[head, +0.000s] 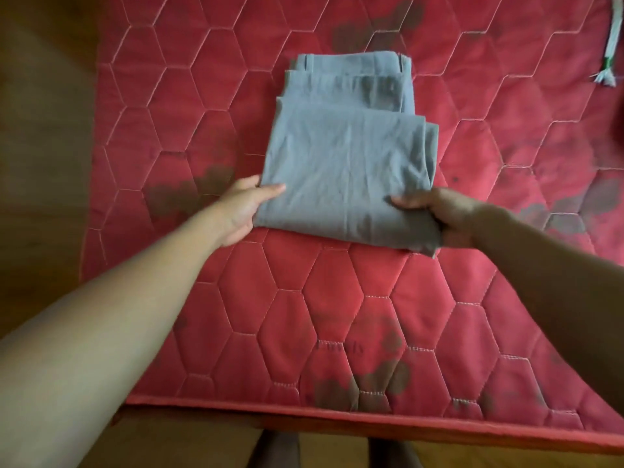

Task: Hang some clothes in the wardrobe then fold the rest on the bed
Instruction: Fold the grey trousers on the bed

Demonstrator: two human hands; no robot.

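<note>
The grey trousers (344, 157) lie folded in the middle of the red quilted bed (304, 298). Their waistband is at the far end, and a doubled layer is stepped over it toward the near side. The left hand (243, 207) pinches the near left corner, thumb on top and the other fingers mostly hidden under the cloth. The right hand (439, 214) grips the near right corner, its fingers curled round the bunched edge.

To me this looks like 1 more fold about to go. Both corners should rise together, travel level and land square on the waistband, with a palm then pressing the crease flat. The right corner looks rumpled, so I would smooth it first.

A faint word (341, 347) is marked on the bed nearer the front edge, too blurred to read. I see no label on the trousers.
</note>
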